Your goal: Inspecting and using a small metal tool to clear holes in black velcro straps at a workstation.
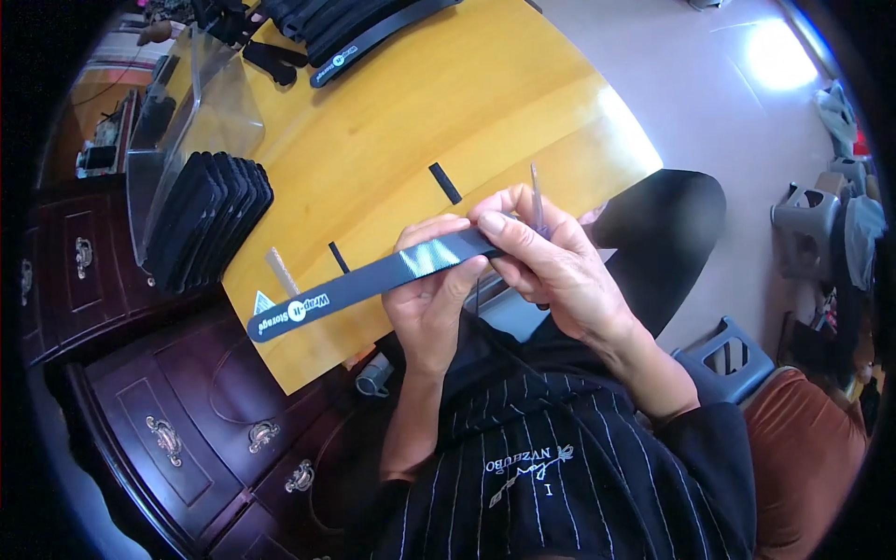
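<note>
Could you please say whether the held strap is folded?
Spread out where visible: the strap runs nearly straight from the right fingers to its rounded end; the gripped end is hidden.

A round-ended black strap [359, 284], glossy in one patch, slanted above a yellow table [420, 112] as a slim pointed tool [536, 191] jutted nearby.

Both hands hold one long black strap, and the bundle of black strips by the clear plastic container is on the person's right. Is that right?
Not quite: in the head view, the bundle of black strips by the clear plastic container is on the person's left, not right. The left hand and right hand do both hold the long black strap.
</note>
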